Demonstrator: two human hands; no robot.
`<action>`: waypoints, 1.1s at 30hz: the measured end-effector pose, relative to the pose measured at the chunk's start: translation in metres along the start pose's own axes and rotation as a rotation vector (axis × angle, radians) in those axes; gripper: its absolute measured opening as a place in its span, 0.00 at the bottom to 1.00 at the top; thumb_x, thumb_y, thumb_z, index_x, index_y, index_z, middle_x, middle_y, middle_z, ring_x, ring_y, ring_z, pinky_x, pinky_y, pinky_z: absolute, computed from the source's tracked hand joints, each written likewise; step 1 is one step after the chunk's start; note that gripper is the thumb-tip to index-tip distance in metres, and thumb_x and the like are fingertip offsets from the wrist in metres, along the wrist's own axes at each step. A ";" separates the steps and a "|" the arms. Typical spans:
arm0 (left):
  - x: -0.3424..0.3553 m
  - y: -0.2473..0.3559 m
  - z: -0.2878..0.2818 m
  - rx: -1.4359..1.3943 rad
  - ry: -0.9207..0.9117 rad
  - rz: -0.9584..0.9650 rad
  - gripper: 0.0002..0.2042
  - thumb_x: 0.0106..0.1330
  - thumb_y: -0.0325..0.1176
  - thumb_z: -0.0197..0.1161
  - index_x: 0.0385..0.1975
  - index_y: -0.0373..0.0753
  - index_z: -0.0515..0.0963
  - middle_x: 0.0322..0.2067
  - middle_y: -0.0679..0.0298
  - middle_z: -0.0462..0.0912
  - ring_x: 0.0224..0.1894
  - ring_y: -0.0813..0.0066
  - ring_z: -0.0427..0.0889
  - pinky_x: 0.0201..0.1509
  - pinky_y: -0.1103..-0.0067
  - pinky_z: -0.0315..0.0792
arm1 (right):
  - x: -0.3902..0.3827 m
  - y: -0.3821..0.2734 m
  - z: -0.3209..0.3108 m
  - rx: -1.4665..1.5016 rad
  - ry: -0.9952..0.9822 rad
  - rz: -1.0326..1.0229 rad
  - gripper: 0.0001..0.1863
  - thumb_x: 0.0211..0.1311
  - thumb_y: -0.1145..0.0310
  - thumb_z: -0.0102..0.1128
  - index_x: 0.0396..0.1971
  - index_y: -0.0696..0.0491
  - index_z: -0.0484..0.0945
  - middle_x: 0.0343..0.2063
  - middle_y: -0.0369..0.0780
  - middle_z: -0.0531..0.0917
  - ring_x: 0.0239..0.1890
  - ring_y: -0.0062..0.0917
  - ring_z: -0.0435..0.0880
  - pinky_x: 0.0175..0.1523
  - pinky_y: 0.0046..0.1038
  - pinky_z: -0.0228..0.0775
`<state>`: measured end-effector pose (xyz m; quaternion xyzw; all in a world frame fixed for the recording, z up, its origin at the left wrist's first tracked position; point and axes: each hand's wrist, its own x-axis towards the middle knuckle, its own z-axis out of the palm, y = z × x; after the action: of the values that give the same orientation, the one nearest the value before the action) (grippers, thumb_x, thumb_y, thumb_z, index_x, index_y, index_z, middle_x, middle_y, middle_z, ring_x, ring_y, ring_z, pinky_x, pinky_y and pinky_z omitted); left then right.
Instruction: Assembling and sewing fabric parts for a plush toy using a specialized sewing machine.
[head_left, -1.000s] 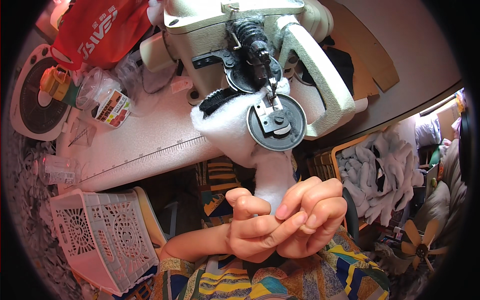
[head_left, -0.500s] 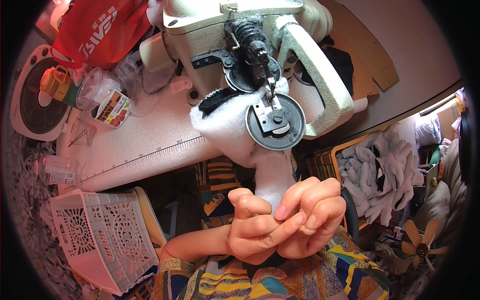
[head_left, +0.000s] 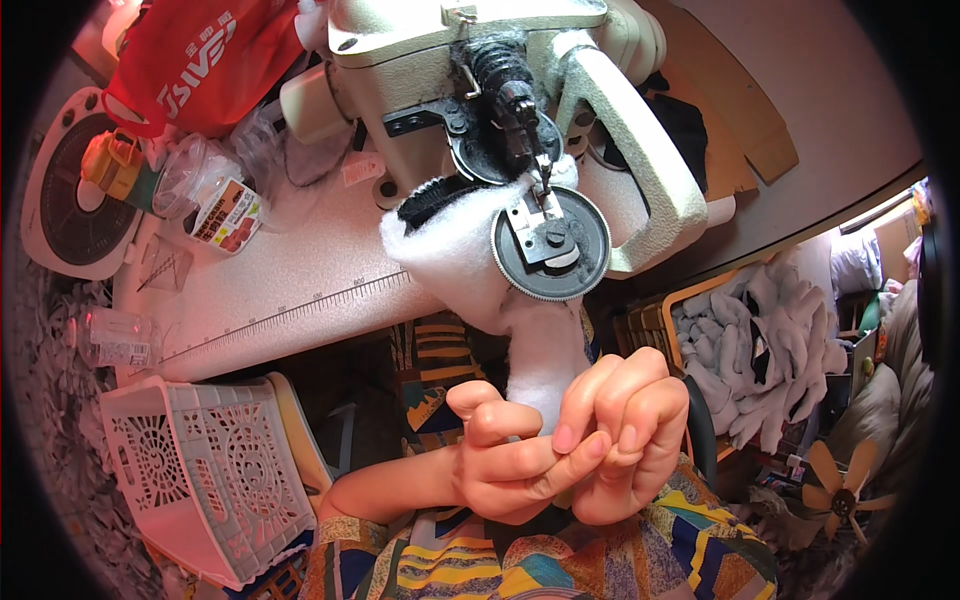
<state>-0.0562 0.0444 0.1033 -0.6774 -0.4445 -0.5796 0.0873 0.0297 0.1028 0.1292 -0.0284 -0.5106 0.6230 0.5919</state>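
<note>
In front of my lap my left hand and my right hand meet at the fingertips. Curled fingers close the left one, with one finger reaching across to the right. The right fingers are bent and pinch around the tip of that finger. Whatever lies between them is too small or hidden to make out. Behind the hands hangs a white fluffy plush piece with a black edge, caught at the toothed disc of a cream sewing machine. Neither hand touches the machine.
A white openwork plastic basket stands at lower left. Plush pieces fill an orange-rimmed crate on the right, near a small fan. On the table are clear jars, a red bag and a printed ruler.
My right hand has shifted slightly, its fingers a little higher. The left fingers have moved slightly too. The plush and the machine look unchanged.
</note>
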 end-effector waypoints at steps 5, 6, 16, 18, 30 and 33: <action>0.011 0.000 -0.025 -0.202 -0.021 -0.205 0.20 0.43 0.32 0.67 0.40 0.39 0.83 0.28 0.76 0.72 0.30 0.76 0.63 0.40 0.73 0.53 | 0.004 0.002 -0.003 0.049 -0.028 0.063 0.09 0.67 0.69 0.52 0.34 0.55 0.63 0.32 0.40 0.67 0.29 0.24 0.76 0.33 0.21 0.70; 0.015 -0.001 -0.030 -0.297 -0.038 -0.287 0.17 0.46 0.32 0.69 0.39 0.39 0.83 0.27 0.75 0.73 0.29 0.76 0.63 0.40 0.74 0.55 | 0.006 0.003 -0.004 0.014 -0.021 0.056 0.09 0.67 0.68 0.53 0.34 0.55 0.63 0.32 0.41 0.68 0.29 0.24 0.76 0.33 0.22 0.70; 0.013 0.003 -0.018 -0.917 0.250 -0.713 0.02 0.64 0.25 0.62 0.33 0.35 0.78 0.28 0.66 0.72 0.31 0.78 0.68 0.37 0.82 0.63 | 0.002 -0.001 -0.010 0.041 -0.133 0.066 0.10 0.62 0.75 0.59 0.37 0.56 0.65 0.32 0.44 0.73 0.26 0.22 0.74 0.31 0.20 0.70; 0.014 0.004 -0.019 -0.894 0.260 -0.710 0.02 0.63 0.25 0.63 0.32 0.35 0.78 0.28 0.66 0.73 0.31 0.78 0.68 0.37 0.83 0.63 | 0.004 -0.002 -0.013 0.007 -0.212 0.046 0.11 0.61 0.75 0.61 0.36 0.56 0.66 0.31 0.44 0.74 0.26 0.22 0.74 0.30 0.19 0.69; 0.016 -0.001 -0.021 -0.687 0.190 -0.596 0.04 0.58 0.24 0.67 0.32 0.35 0.80 0.27 0.67 0.72 0.30 0.76 0.67 0.36 0.80 0.62 | 0.011 -0.020 -0.009 0.794 0.058 0.526 0.19 0.57 0.82 0.62 0.39 0.51 0.61 0.31 0.40 0.74 0.34 0.27 0.76 0.47 0.39 0.80; 0.018 -0.002 -0.029 -0.537 0.137 -0.511 0.06 0.56 0.24 0.68 0.33 0.37 0.81 0.27 0.68 0.72 0.30 0.75 0.67 0.36 0.79 0.62 | 0.014 -0.025 -0.016 0.942 0.020 0.668 0.18 0.57 0.83 0.60 0.39 0.50 0.61 0.31 0.39 0.72 0.36 0.27 0.75 0.61 0.50 0.69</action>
<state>-0.0795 0.0365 0.1271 -0.5033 -0.4245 -0.7224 -0.2113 0.0536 0.1172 0.1462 0.0725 -0.1357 0.9360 0.3166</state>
